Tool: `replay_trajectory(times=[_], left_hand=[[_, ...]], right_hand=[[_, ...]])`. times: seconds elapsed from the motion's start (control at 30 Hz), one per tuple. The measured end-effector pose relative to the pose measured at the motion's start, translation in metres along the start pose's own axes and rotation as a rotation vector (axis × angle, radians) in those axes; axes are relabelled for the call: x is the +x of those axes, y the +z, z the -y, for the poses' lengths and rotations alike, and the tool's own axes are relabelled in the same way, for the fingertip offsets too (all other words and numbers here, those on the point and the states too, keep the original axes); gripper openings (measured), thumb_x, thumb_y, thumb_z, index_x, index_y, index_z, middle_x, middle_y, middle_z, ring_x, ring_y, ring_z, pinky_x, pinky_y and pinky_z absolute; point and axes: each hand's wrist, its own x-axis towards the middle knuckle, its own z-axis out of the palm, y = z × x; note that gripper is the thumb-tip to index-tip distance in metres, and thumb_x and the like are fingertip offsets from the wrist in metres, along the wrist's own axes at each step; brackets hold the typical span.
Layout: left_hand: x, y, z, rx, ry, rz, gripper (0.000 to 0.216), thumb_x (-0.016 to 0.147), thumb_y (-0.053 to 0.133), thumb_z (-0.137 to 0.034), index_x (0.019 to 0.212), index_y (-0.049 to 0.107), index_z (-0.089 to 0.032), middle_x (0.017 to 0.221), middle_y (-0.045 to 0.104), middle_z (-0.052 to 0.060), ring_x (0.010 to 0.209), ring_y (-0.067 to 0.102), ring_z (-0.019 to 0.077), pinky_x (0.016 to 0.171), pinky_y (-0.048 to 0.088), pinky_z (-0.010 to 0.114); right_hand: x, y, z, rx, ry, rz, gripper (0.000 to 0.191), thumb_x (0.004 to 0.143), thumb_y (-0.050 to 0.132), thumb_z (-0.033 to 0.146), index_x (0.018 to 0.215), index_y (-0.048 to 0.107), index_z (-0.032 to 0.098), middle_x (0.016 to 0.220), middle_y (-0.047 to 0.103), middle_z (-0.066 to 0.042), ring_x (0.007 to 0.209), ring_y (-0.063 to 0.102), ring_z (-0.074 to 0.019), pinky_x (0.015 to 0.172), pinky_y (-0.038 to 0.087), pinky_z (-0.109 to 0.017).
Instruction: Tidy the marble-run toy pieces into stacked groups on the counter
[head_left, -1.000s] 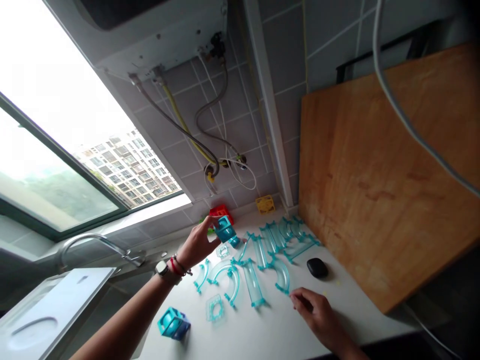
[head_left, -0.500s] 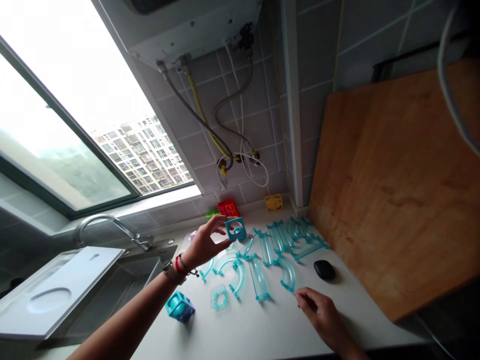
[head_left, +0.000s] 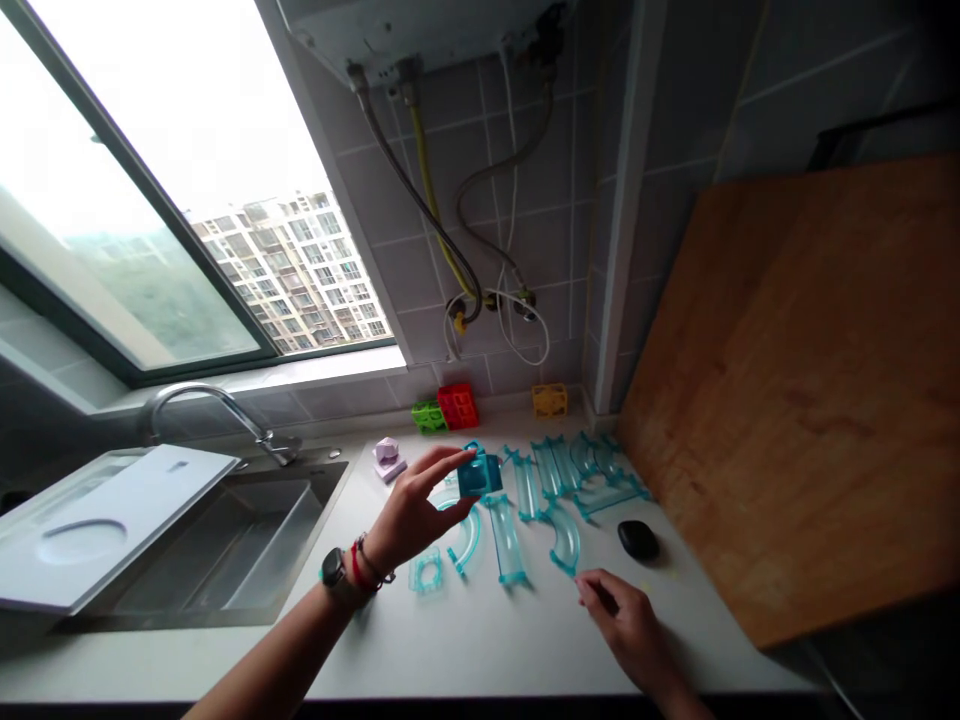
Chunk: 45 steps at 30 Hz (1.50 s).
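My left hand (head_left: 411,508) holds a teal plastic marble-run cube block (head_left: 480,473) between thumb and fingers, raised over the counter. The block has an opening in its side. My right hand (head_left: 621,622) lies low at the counter's front right, fingers curled together and nothing visible in them. Its fingertips are close to the end of a curved teal track piece (head_left: 568,540); whether they touch it I cannot tell. A straight track piece (head_left: 507,540) lies between the hands. Near my left wrist is a flat clear-teal square plate with a round hole (head_left: 427,573).
Several more teal tracks (head_left: 555,468) lie at the back right, before a black mouse-like object (head_left: 639,540) and a wooden board (head_left: 810,400). Green (head_left: 430,416), red (head_left: 458,406) and yellow (head_left: 550,400) blocks stand by the wall. The sink (head_left: 247,540) is left.
The cube block has turned in my left hand and now shows a different side. My view has shifted. The blue cube at the front left is now out of sight around my forearm.
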Motion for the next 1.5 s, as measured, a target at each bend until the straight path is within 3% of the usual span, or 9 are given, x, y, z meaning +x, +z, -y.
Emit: replay_trajectory(times=[0.23, 0.4, 0.57, 0.83, 1.03, 1.17, 1.3, 1.37, 1.5], left_hand=[[-0.095, 0.109, -0.017, -0.597, -0.527, -0.118, 0.036, 0.095, 0.064, -0.042, 0.123, 0.074, -0.021, 0.126, 0.071, 0.011, 0.112, 0.07, 0.0275, 0.087, 0.063, 0.036], [-0.156, 0.153, -0.046, -0.829, -0.624, -0.001, 0.039, 0.092, 0.065, -0.049, 0.116, 0.078, -0.021, 0.115, 0.077, 0.012, 0.106, 0.072, 0.0286, 0.092, 0.059, 0.038], [-0.18, 0.143, -0.05, -0.857, -0.649, 0.021, 0.044, 0.088, 0.069, -0.054, 0.116, 0.079, -0.021, 0.117, 0.076, 0.012, 0.106, 0.072, 0.029, 0.09, 0.059, 0.036], [-0.189, 0.137, -0.034, -0.986, -0.877, -0.003, 0.052, 0.084, 0.073, -0.054, 0.12, 0.074, -0.016, 0.112, 0.077, 0.014, 0.099, 0.072, 0.031, 0.087, 0.059, 0.038], [-0.2, 0.12, -0.023, -1.111, -0.843, -0.033, 0.043, 0.077, 0.084, -0.04, 0.11, 0.065, -0.021, 0.121, 0.069, 0.011, 0.106, 0.07, 0.0303, 0.092, 0.056, 0.042], [-0.21, 0.106, -0.024, -1.127, -0.853, -0.141, 0.06, 0.073, 0.088, -0.031, 0.124, 0.056, -0.026, 0.124, 0.064, 0.01, 0.111, 0.068, 0.0313, 0.096, 0.054, 0.045], [-0.207, 0.09, -0.039, -1.389, -1.007, -0.229, 0.076, 0.074, 0.087, -0.025, 0.14, 0.048, -0.028, 0.13, 0.062, 0.01, 0.116, 0.067, 0.0306, 0.101, 0.053, 0.046], [-0.203, 0.083, -0.046, -1.566, -1.072, -0.265, 0.065, 0.081, 0.082, -0.025, 0.137, 0.052, -0.023, 0.136, 0.061, 0.013, 0.124, 0.064, 0.0312, 0.105, 0.051, 0.046], [-0.193, 0.076, -0.054, -1.762, -1.001, -0.282, 0.046, 0.089, 0.074, -0.021, 0.131, 0.057, -0.016, 0.139, 0.062, 0.016, 0.132, 0.059, 0.0329, 0.109, 0.048, 0.045]], right_hand=[[-0.002, 0.0, -0.001, -0.009, 0.02, -0.014, 0.032, 0.095, 0.057, 0.049, 0.097, 0.074, 0.022, 0.082, 0.075, -0.006, 0.078, 0.072, -0.0255, 0.071, 0.056, -0.031], [-0.004, -0.002, -0.003, -0.016, 0.014, 0.022, 0.035, 0.096, 0.055, 0.051, 0.095, 0.073, 0.021, 0.084, 0.075, -0.007, 0.079, 0.073, -0.0258, 0.073, 0.057, -0.031], [-0.003, -0.001, -0.005, -0.073, 0.013, 0.037, 0.038, 0.096, 0.056, 0.053, 0.093, 0.074, 0.02, 0.08, 0.075, -0.007, 0.078, 0.073, -0.0261, 0.073, 0.058, -0.031], [-0.003, 0.004, -0.003, -0.085, -0.001, 0.0, 0.038, 0.093, 0.06, 0.053, 0.089, 0.074, 0.018, 0.078, 0.075, -0.007, 0.073, 0.072, -0.0241, 0.069, 0.056, -0.027], [-0.003, 0.006, 0.002, -0.143, -0.072, 0.014, 0.036, 0.094, 0.058, 0.049, 0.086, 0.074, 0.018, 0.073, 0.073, -0.006, 0.069, 0.07, -0.0224, 0.065, 0.054, -0.027], [-0.002, 0.006, 0.004, -0.162, -0.088, 0.013, 0.035, 0.094, 0.058, 0.047, 0.085, 0.073, 0.018, 0.072, 0.072, -0.005, 0.067, 0.068, -0.0214, 0.065, 0.053, -0.027], [-0.003, 0.004, 0.001, -0.151, -0.082, 0.018, 0.036, 0.094, 0.058, 0.049, 0.087, 0.074, 0.017, 0.073, 0.073, -0.005, 0.068, 0.069, -0.0219, 0.065, 0.054, -0.027], [-0.003, 0.002, -0.001, -0.138, -0.071, 0.023, 0.036, 0.094, 0.058, 0.049, 0.088, 0.074, 0.017, 0.075, 0.074, -0.006, 0.069, 0.07, -0.0227, 0.065, 0.054, -0.028], [-0.005, -0.003, -0.004, -0.101, -0.038, 0.036, 0.036, 0.093, 0.058, 0.05, 0.092, 0.074, 0.017, 0.08, 0.076, -0.008, 0.074, 0.072, -0.0244, 0.069, 0.055, -0.029]])
